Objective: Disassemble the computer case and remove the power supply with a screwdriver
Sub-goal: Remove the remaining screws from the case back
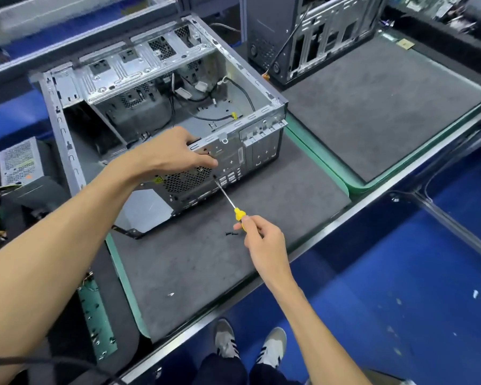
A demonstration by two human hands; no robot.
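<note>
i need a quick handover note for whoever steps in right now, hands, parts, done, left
Left hand: grips the top edge of the rear panel of the open grey metal computer case, steadying it.
Right hand: pinches the yellow-handled screwdriver, tip set on a screw beside the honeycomb fan grille of the power supply.
Done: side panel is off; two small black screws lie on the grey mat near the right hand.
Left: finish this screw, check for any others, then lift the power supply out. It is still seated in the case.

Left grip [172, 152] curled, arm outstretched; right grip [263, 236] pinching.
</note>
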